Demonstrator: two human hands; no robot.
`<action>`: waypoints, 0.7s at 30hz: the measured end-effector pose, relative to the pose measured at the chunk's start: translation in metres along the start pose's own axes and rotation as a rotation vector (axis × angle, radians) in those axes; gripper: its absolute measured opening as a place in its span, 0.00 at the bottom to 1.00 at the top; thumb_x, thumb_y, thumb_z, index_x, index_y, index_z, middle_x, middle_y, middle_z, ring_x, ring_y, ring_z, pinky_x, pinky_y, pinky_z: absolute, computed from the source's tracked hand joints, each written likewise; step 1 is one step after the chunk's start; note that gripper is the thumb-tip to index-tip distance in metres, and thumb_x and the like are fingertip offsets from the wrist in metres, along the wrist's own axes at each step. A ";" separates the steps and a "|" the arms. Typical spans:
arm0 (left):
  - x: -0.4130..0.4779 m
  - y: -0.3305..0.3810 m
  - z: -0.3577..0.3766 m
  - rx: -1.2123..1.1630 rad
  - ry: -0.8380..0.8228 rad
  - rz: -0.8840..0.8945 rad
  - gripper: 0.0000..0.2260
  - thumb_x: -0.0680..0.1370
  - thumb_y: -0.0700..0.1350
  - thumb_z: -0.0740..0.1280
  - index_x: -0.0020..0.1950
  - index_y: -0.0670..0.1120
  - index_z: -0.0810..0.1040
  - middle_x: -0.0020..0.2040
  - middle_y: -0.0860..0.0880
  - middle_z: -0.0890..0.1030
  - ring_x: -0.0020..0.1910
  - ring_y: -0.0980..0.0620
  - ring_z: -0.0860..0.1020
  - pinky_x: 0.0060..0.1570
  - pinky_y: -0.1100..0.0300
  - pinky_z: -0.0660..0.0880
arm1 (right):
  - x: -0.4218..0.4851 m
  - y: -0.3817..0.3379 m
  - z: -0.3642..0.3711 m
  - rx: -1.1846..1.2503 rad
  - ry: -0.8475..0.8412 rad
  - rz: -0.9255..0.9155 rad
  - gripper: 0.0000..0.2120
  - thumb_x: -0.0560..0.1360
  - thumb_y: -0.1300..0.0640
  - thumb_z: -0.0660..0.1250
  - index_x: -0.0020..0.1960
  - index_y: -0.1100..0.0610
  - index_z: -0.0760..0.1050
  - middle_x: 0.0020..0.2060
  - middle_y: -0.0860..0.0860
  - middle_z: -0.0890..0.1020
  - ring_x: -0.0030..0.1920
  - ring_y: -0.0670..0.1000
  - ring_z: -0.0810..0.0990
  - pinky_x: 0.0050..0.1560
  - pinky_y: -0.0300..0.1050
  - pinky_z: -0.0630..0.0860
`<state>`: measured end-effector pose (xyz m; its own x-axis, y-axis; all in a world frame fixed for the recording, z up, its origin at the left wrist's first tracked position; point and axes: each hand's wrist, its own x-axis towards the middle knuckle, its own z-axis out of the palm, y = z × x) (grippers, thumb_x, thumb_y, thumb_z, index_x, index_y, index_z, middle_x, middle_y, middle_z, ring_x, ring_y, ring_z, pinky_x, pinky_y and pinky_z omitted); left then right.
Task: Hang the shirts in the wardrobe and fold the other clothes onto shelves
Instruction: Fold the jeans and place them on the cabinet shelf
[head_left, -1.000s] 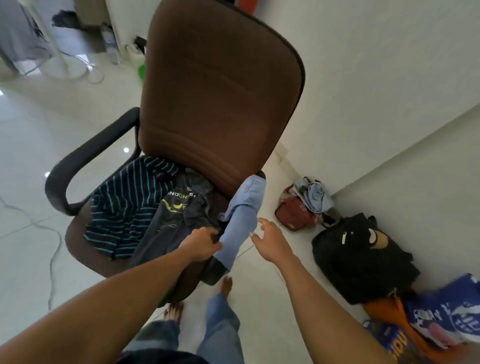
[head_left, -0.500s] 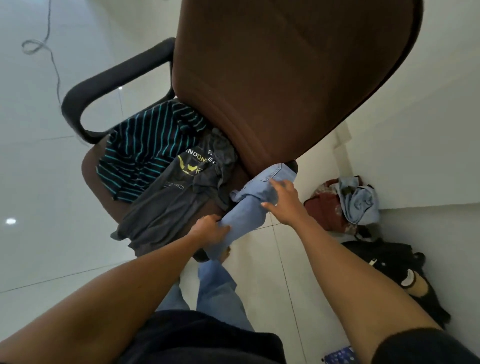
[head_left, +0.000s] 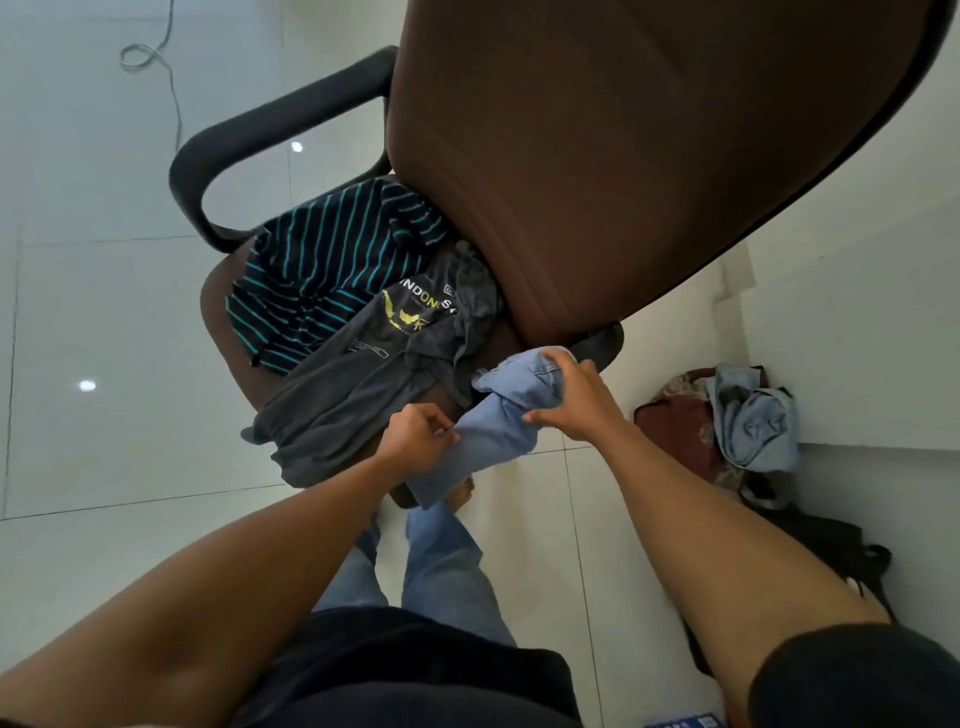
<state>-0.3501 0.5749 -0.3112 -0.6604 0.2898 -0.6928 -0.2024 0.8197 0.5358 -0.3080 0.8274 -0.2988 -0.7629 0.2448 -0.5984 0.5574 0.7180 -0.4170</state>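
Observation:
A pair of light blue jeans (head_left: 496, 431) hangs over the right front edge of a brown office chair (head_left: 623, 166). My left hand (head_left: 415, 439) is closed on the jeans' lower part. Higher up, near the waistband, my right hand (head_left: 571, 397) grips the same jeans. Left of the jeans, a dark grey printed T-shirt (head_left: 358, 384) lies across the seat. Further left on the seat rests a dark shirt with teal stripes (head_left: 322, 275).
The chair's black armrest (head_left: 270, 135) curves at the left. By the white wall at right lie a red bag with a light blue garment (head_left: 753, 415) on it and a black bag (head_left: 821, 545). A cable (head_left: 150, 57) trails on the tiled floor.
My right hand reached in and closed on the jeans' upper part, bunching them. My left hand kept its hold. The view tilted down and moved closer to the chair.

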 end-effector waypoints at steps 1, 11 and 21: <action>-0.003 -0.002 -0.002 -0.007 0.007 0.017 0.03 0.76 0.46 0.73 0.47 0.48 0.82 0.45 0.51 0.80 0.46 0.51 0.77 0.39 0.63 0.70 | -0.004 0.001 0.002 0.031 -0.006 -0.024 0.43 0.66 0.47 0.80 0.74 0.43 0.61 0.63 0.58 0.72 0.60 0.62 0.76 0.59 0.52 0.74; -0.054 -0.028 -0.021 -0.028 0.133 0.348 0.05 0.75 0.39 0.73 0.44 0.49 0.80 0.39 0.59 0.76 0.36 0.62 0.74 0.38 0.72 0.70 | -0.075 0.008 0.024 0.283 0.153 -0.046 0.38 0.62 0.36 0.78 0.65 0.46 0.67 0.57 0.49 0.80 0.53 0.52 0.81 0.52 0.49 0.82; -0.036 -0.056 -0.001 0.026 0.099 0.089 0.17 0.79 0.56 0.66 0.65 0.51 0.74 0.57 0.47 0.73 0.55 0.49 0.75 0.55 0.55 0.74 | -0.071 0.008 0.040 0.169 0.015 0.077 0.30 0.69 0.30 0.68 0.62 0.46 0.67 0.66 0.46 0.66 0.59 0.54 0.77 0.53 0.48 0.78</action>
<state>-0.3161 0.5180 -0.3155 -0.7431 0.3132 -0.5914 -0.1215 0.8059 0.5795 -0.2358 0.7895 -0.2869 -0.7202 0.3054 -0.6230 0.6602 0.5776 -0.4801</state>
